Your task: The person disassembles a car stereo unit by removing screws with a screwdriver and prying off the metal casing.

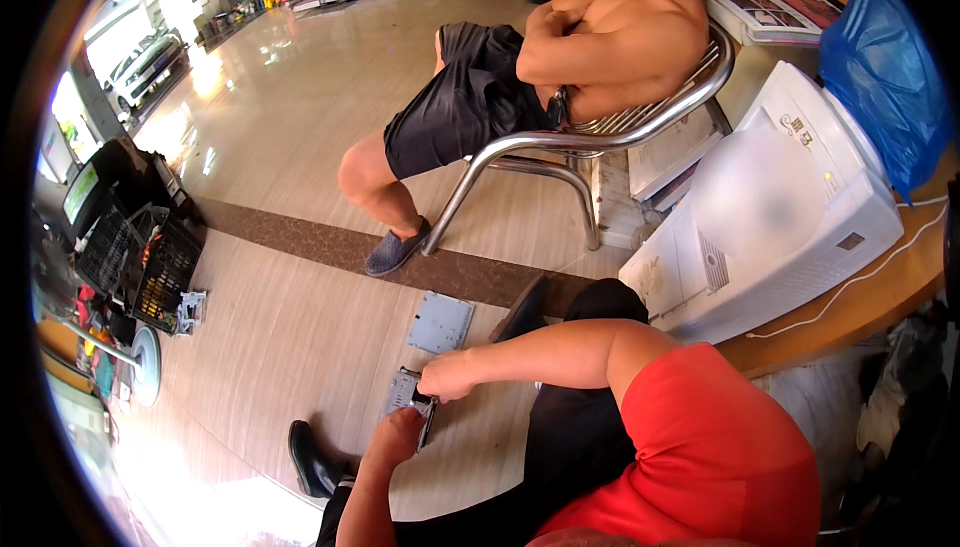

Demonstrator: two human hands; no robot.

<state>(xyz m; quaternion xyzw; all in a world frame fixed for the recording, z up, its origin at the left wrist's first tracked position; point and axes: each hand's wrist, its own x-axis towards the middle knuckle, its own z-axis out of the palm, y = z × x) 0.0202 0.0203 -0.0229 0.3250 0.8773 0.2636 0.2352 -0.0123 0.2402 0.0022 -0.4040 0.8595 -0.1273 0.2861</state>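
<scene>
Low over the tiled floor, both my hands are at a grey metal electronics unit (403, 390) with slots in its casing and a dark inside. My left hand (402, 429) is closed on its near end. My right hand (447, 375) is closed at its right side, its fingertips partly hidden. Between the hands a small pale metal part shows, too small to name. Just beyond the unit, a flat grey metal cover plate (441, 322) lies on the floor.
A person (610, 57) sits on a metal chair (590, 212) ahead. To my right stand a white appliance (700, 287), a blue plastic bag (885, 77) and a wooden counter (850, 302) with a white cable. Black crates (165, 257) and a fan (146, 367) stand left.
</scene>
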